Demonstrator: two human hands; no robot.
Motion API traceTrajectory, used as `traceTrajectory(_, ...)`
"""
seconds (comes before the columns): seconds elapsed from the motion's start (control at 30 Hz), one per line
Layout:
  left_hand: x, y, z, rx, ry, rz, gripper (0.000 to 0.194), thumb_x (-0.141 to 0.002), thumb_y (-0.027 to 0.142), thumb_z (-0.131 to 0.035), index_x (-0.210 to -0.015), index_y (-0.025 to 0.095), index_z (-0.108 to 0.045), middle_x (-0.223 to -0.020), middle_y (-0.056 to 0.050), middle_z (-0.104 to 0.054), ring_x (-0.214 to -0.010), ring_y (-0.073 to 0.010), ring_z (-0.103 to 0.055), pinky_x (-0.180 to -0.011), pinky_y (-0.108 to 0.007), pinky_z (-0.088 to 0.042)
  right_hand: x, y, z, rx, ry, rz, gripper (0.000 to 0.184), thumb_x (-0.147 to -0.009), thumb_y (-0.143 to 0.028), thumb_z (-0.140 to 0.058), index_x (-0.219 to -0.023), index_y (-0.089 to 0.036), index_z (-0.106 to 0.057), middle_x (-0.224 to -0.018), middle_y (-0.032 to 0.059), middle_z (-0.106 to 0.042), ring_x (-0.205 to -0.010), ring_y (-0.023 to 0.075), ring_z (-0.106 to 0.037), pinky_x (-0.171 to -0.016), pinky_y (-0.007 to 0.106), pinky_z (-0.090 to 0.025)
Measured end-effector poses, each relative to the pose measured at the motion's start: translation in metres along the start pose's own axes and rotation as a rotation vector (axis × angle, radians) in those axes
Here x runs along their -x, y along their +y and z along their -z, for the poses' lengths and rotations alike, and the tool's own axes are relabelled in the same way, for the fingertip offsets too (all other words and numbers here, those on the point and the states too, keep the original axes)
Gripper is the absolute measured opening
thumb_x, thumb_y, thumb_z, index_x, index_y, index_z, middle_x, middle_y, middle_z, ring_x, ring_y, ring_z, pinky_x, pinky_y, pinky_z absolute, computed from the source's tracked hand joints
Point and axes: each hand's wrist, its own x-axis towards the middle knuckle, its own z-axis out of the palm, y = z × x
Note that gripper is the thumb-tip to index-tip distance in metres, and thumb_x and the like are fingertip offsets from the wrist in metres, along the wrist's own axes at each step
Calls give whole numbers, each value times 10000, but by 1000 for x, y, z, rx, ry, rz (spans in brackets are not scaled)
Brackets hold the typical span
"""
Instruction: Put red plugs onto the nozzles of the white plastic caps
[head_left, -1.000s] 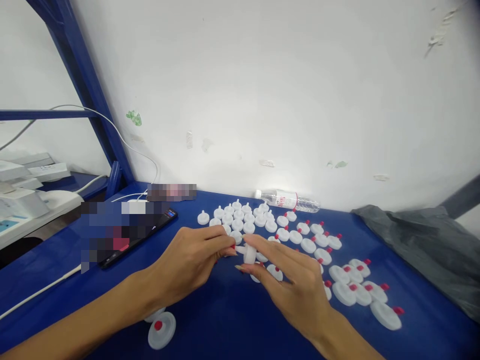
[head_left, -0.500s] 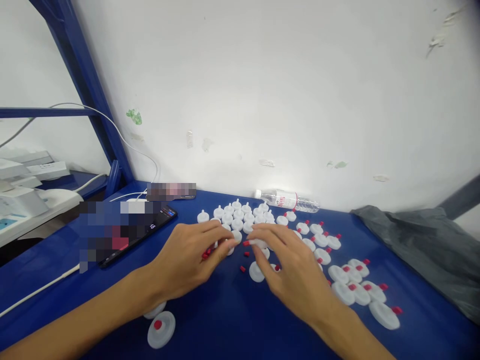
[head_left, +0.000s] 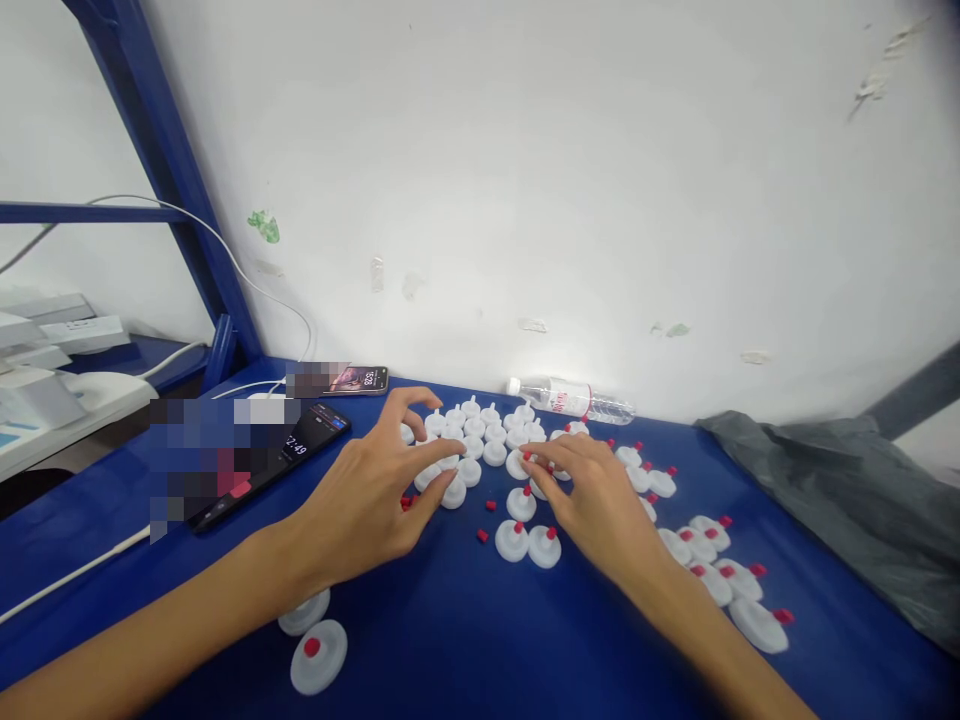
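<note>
My left hand (head_left: 367, 480) is open, thumb and fingers spread, over white round nozzle lids (head_left: 469, 472) without red tips. Whether it touches any of them I cannot tell. Loose red caps (head_left: 409, 502) lie partly hidden beneath it. My right hand (head_left: 592, 490) is closed, fingertips pinched at the red tip of a white nozzle lid (head_left: 515, 463). Nearer to me stand several red-capped nozzle lids (head_left: 512, 541). Between the hands, two single red caps (head_left: 482, 536) lie on the blue table (head_left: 450, 640).
Other red-capped lids (head_left: 757, 625) spread to the right, and one (head_left: 319, 657) sits at front left. A plastic bottle (head_left: 574, 398) lies along the wall. Two phones (head_left: 300, 455) with cables are on the left; dark grey sheeting (head_left: 817, 510) covers the right edge.
My left hand has opened, its fingers lifting apart. My right hand has moved slightly right and away, bringing the red-tipped lid from mid-air down among the others.
</note>
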Motion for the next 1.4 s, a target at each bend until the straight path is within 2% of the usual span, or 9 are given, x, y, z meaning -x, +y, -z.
traceTrajectory(0.2,-1,0,3,65,-29,25,187,-949,280,-608,-1034,287,-775,-1508,-61,-324,-1029,-194,-594,-518,-207,-551,-1,3,2,51,-31,-28,251,-1025,-321,-523,-1129,-217,-726,-1033,69,-751,-1008,258,-658,-930,480,-507)
traceTrajectory(0.33,0,-1,4,71,-50,22,179,-946,277,-618,-1009,281,-786,-1527,-50,-333,-1061,-207,-577,-521,-199,-538,0,4,1,125,-42,-52,357,-1059,-347,-413,-1195,-202,-710,-1182,107,-730,-1146,322,-624,-985,587,-472)
traceTrajectory(0.57,-1,-4,3,-61,-166,-110,240,-989,213,-539,-1084,295,-743,-1257,-80,-534,-1014,-239,-527,-635,-318,-515,7,8,-5,160,-135,-46,440,-1065,-417,-381,-1300,-193,-678,-1297,108,-717,-1367,424,-508,-1089,775,-311)
traceTrajectory(0.73,0,-1,1,31,-330,-172,214,-1006,222,-537,-1051,285,-737,-1315,-74,-510,-1208,-263,-481,-997,-498,-492,3,5,4,120,-75,-30,379,-1071,-384,-406,-1260,-181,-663,-1283,91,-715,-1321,325,-561,-1159,662,-313)
traceTrajectory(0.83,2,2,1,30,-395,-197,232,-1009,234,-543,-1125,309,-729,-1414,-82,-456,-1357,-300,-403,-1093,-538,-436,1,-5,11,50,-2,-1,262,-1036,-382,-517,-1204,-231,-650,-1205,55,-709,-1188,255,-621,-1113,538,-415)
traceTrajectory(0.93,3,5,-3,-2,-427,-231,265,-1016,247,-535,-1194,323,-715,-1460,-108,-424,-1405,-342,-368,-1112,-593,-406,3,-18,14,-54,58,29,196,-1018,-318,-548,-1178,-240,-630,-1147,61,-681,-1100,249,-633,-975,459,-514)
traceTrajectory(1.07,4,3,-13,-11,-406,-288,250,-1001,258,-574,-1182,341,-724,-1454,-115,-441,-1375,-364,-403,-1074,-606,-425,6,-29,13,-121,49,51,203,-1027,-241,-503,-1199,-250,-609,-1165,66,-647,-1042,237,-643,-896,418,-545)
traceTrajectory(1.27,1,-1,-22,12,-362,-328,117,-952,233,-664,-924,294,-761,-1331,-76,-524,-1280,-326,-474,-1019,-521,-437,7,-29,11,-73,13,117,231,-1023,-200,-499,-1230,-261,-581,-1171,63,-642,-1057,238,-617,-930,439,-526)
traceTrajectory(1.4,2,0,-21,4,-346,-341,89,-979,218,-620,-970,247,-704,-1245,-74,-559,-1206,-287,-502,-986,-475,-437,8,-30,11,-93,-1,157,278,-999,-164,-549,-1262,-250,-528,-1186,60,-652,-1101,232,-614,-969,435,-515)
